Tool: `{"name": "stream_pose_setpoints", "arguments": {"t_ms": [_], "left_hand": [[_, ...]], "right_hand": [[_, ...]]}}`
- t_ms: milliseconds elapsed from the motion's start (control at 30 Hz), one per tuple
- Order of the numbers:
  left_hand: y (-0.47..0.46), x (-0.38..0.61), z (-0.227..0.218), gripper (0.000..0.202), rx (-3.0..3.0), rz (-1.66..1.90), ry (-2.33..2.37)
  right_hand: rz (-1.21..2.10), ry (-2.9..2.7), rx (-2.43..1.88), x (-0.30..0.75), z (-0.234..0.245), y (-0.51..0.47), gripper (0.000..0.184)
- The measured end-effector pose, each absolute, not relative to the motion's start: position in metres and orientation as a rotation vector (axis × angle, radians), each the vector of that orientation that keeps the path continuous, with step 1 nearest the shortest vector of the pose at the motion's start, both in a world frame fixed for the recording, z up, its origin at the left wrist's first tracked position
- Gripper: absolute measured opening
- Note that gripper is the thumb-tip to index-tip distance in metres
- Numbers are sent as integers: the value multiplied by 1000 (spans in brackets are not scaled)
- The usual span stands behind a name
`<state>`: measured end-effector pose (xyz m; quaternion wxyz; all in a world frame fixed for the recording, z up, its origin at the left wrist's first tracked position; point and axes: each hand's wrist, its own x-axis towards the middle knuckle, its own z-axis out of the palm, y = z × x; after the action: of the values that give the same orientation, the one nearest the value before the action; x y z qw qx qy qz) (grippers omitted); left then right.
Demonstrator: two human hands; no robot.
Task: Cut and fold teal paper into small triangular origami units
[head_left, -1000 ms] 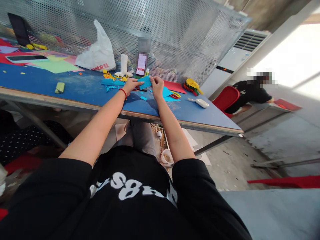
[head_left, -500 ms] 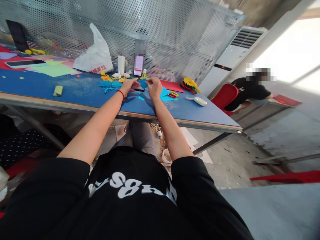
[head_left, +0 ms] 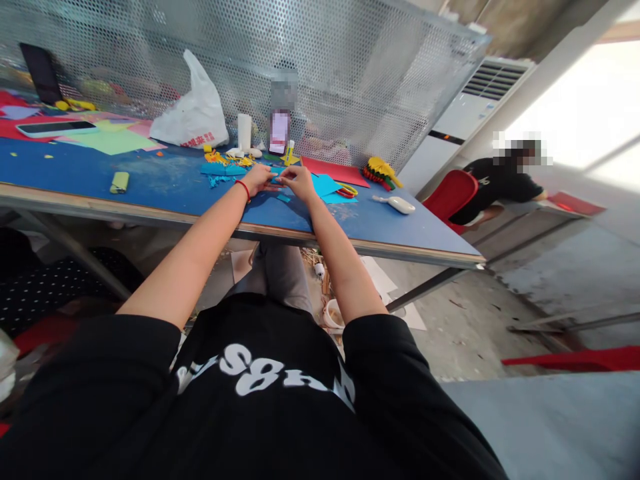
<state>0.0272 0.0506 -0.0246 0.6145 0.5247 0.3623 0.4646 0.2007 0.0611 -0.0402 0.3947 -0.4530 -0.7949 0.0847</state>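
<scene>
A small piece of blue paper (head_left: 277, 175) is pinched between my two hands above the table, mostly hidden by the fingers. My left hand (head_left: 259, 180), with a red cord at the wrist, closes on its left side. My right hand (head_left: 297, 181) grips it from the right, fingertips close to the left hand's. A little blue scrap (head_left: 283, 199) lies on the table below them. Right of my right hand are larger blue sheets (head_left: 327, 187) and scissors with red and yellow handles (head_left: 347, 191). Shredded blue paper (head_left: 220, 171) lies left of my left hand.
On the blue table (head_left: 190, 200) stand a white plastic bag (head_left: 193, 110), a phone (head_left: 279, 131) and a glue stick (head_left: 290, 152). A yellow-green folded paper piece (head_left: 119, 182) and a white teardrop-shaped object (head_left: 400, 205) lie nearer. A person (head_left: 493, 180) sits at the right.
My right hand has moved left and slightly down, bringing the blue paper to my left hand. The hands are now close together, and the paper is more covered.
</scene>
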Motion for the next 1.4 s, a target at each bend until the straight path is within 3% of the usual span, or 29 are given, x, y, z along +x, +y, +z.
{"name": "stream_pose_setpoints", "arguments": {"t_ms": [167,300,500,1100,1400], "left_hand": [[43,25,-20,35,1224,954,811],[39,25,-16,49,1256,917,763],[37,24,-21,30,1357,894,762],[42,25,-25,34,1415,932,876],[47,26,-23,32,1399,1168,957]], "right_hand": [[233,-1957,-1137,203,-41,64,27],[190,-1897,-1124,206,-41,66,25],[122,-1847,-1120,210,-40,69,26],[175,-1821,-1088,205,-37,59,28],[284,-1747,-1039,204,-35,62,26]]}}
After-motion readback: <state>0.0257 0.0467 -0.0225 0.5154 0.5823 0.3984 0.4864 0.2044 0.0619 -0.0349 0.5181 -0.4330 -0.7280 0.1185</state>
